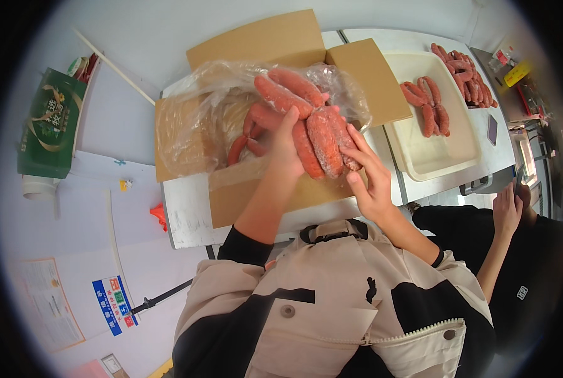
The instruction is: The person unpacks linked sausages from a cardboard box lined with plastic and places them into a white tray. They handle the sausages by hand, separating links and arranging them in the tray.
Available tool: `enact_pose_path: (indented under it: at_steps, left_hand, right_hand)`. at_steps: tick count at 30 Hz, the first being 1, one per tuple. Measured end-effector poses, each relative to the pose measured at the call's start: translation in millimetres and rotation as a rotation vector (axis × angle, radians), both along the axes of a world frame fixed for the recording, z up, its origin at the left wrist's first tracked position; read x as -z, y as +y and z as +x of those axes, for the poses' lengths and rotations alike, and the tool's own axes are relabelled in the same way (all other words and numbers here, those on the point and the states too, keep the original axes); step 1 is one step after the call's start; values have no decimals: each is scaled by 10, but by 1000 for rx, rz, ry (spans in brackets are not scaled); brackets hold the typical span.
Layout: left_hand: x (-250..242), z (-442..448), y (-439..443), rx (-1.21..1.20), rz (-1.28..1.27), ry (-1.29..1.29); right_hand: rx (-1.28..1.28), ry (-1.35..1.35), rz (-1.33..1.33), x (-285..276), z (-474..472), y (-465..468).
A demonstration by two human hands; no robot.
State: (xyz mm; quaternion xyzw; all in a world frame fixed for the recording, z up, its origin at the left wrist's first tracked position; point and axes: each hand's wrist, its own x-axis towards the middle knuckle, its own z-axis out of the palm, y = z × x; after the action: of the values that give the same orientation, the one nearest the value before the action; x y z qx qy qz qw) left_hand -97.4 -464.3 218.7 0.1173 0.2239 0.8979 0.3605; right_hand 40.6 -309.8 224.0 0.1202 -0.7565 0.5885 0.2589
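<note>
A bunch of frosted red sausages (326,137) is held up over an open cardboard box (281,38). My left hand (288,141) grips the bunch near its middle, thumb on the near side and most fingers hidden behind. Against the bunch's right side rest the fingers of my right hand (369,175), its thumb just below the lower ends. Clear plastic film (182,127) lines the box and spreads over its left flap. Inside, more linked sausages (251,134) lie on the plastic, partly covered by my left hand and the held bunch.
Right of the box, a cream plastic tub (459,151) holds linked sausages (433,104). Beyond it a pile of sausages (468,78) lies on the white table (496,160) near a dark flat object (492,130). Another person's hand (506,208) is at the right, near the table.
</note>
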Motion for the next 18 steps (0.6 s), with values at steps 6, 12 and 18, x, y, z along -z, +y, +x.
enact_pose_path:
  at_steps: [6, 12, 18]
  left_hand:
    - [-305, 42, 81, -173, -363, 187]
    - [-813, -90, 670, -138, -904, 805]
    - [-1092, -275, 1477, 34, -1568, 1375]
  right_hand:
    - [41, -218, -391, -155, -219, 234]
    - [-128, -293, -597, -346, -582, 396]
    - [-156, -200, -1108, -254, -726, 759]
